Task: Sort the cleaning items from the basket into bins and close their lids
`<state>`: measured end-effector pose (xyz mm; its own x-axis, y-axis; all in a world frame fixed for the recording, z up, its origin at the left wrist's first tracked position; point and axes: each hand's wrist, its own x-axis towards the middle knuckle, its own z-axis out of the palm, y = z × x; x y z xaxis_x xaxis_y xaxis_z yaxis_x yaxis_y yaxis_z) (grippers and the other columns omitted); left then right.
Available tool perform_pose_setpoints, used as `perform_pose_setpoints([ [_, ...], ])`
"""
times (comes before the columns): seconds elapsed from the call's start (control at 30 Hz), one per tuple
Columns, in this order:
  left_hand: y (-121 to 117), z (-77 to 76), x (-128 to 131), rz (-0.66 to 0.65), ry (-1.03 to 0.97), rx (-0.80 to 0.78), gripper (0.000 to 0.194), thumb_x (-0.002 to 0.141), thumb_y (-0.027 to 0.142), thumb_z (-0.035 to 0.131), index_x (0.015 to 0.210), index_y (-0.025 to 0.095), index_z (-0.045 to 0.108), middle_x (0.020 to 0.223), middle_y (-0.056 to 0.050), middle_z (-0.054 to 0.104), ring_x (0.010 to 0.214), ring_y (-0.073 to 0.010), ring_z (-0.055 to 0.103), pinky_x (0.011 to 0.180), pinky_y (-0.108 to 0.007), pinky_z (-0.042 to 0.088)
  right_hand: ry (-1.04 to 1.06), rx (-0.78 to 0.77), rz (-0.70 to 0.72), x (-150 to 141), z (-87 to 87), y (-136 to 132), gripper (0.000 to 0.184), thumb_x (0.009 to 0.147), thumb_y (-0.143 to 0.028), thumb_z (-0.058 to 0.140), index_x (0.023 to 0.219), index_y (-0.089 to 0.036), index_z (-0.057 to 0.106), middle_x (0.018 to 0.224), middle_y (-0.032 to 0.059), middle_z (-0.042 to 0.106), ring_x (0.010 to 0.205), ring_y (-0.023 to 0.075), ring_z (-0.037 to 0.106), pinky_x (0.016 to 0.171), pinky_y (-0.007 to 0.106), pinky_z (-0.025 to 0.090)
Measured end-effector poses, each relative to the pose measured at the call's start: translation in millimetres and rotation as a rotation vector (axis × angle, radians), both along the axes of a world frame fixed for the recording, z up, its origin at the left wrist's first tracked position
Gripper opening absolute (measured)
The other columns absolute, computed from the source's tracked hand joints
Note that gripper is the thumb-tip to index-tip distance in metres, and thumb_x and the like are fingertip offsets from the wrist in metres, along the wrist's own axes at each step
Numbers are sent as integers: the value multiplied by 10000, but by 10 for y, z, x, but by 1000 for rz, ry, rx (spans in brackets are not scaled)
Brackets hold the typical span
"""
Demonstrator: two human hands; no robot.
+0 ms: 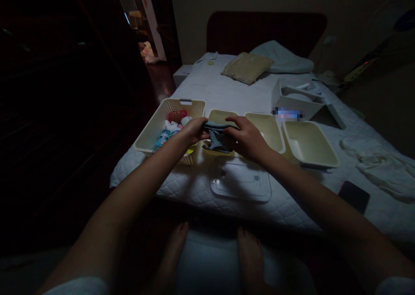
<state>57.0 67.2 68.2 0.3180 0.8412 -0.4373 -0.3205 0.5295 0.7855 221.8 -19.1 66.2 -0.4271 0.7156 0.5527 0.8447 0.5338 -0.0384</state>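
Observation:
A small dark piece of cloth (215, 138) with a light fine pattern hangs between my two hands. My left hand (195, 131) is closed on its left end. On the other side, the bent fingers of my right hand (244, 135) pinch its right part, partly covering it. Below the cloth is a cream plastic bin (222, 112), largely hidden by my hands. To the right stand a second cream bin (270, 133) and a third cream bin (313, 144). A perforated cream basket (147, 133) beside my left hand holds bottles and other small items.
A clear plastic lid (241, 185) lies at the bed's (181, 180) front edge. Right of it are a dark phone-like slab (353, 196) and crumpled pale cloth (382, 167). An opened white box (300, 100) and a beige cushion (248, 67) are farther back.

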Motion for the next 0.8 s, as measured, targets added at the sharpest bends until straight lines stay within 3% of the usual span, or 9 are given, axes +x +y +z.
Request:
perform_pose_setpoints([
  [0.13,0,4,2,-9,199,113,104,800,130,465,699,154,467,502,13,491,417,-85,481,441,-191,476,-52,-18,-59,-2,-34,6,156,820,-217,532,916,-159,640,1153,159,564,1026,277,518,827,464,457],
  [0.27,-2,9,8,39,226,193,104,804,159,470,701,152,479,514,11,496,452,-89,497,468,-194,480,-69,-83,-84,-46,-49,-37,169,827,-208,529,915,-139,655,1109,179,578,1006,286,525,819,472,452],
  [0.47,7,19,-15,129,151,262,112,769,194,506,669,151,478,540,5,503,486,-94,503,442,-171,422,-10,-200,93,-84,-165,-107,240,814,-330,571,986,-209,686,1347,135,431,1260,314,365,982,544,358],
  [0.6,40,16,-54,174,117,231,125,743,215,514,641,157,469,532,11,482,470,-98,465,445,-190,390,141,-284,96,-53,-169,-96,260,816,-406,559,918,-223,713,1368,104,411,1299,304,328,1028,540,318],
  [0.8,89,-6,-71,142,41,263,99,701,243,539,666,154,513,554,-7,517,526,-123,491,498,-217,386,542,-243,22,-21,-41,-35,321,853,-422,481,727,-189,663,1138,94,572,1062,229,541,949,479,409],
])
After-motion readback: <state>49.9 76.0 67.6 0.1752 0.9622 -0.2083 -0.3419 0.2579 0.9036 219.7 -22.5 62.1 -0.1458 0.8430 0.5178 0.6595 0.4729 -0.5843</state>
